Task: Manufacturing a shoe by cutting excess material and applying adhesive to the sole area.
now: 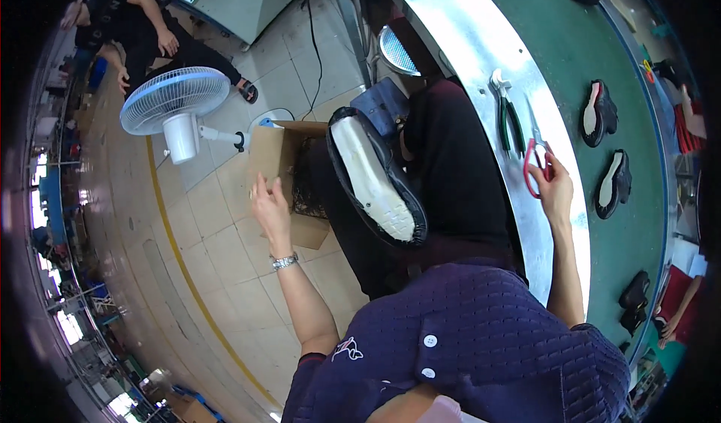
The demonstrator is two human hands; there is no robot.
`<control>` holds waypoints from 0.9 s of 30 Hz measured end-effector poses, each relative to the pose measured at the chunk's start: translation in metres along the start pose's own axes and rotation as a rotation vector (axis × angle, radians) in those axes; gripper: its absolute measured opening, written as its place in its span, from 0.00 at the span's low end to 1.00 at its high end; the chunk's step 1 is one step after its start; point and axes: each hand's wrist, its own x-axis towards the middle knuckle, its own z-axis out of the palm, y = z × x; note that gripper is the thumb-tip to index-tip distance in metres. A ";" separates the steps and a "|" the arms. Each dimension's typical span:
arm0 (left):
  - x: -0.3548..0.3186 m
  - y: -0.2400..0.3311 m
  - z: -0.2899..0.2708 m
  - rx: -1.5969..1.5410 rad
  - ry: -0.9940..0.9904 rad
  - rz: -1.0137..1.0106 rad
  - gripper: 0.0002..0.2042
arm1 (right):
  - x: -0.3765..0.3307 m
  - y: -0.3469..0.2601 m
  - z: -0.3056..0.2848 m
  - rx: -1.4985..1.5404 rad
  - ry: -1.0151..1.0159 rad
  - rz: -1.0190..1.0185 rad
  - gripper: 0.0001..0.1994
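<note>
Across my lap lies a black shoe upper (375, 183), its pale insole side facing up and neither hand on it. My left hand (270, 209), with a metal watch at the wrist, is held with its fingers apart by the near side of a cardboard box (268, 156). Dark scraps show inside that box. Over the metal bench top, my right hand (554, 189) has its fingers around the red handles of a pair of scissors (535, 156), blades pointing away from me. Green-handled pincers (508, 115) lie on the metal just left of the scissors.
A curved metal bench edge (481, 36) runs along my right. Beyond it, a green conveyor belt (559, 55) carries several black shoes (598, 113). A standing fan (180, 115) is at far left, close to a seated person (150, 33). Other people's arms show at far right.
</note>
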 end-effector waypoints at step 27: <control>0.114 0.247 0.060 -0.103 -0.104 0.532 0.17 | 0.113 -0.071 0.016 0.611 -0.539 -0.084 0.26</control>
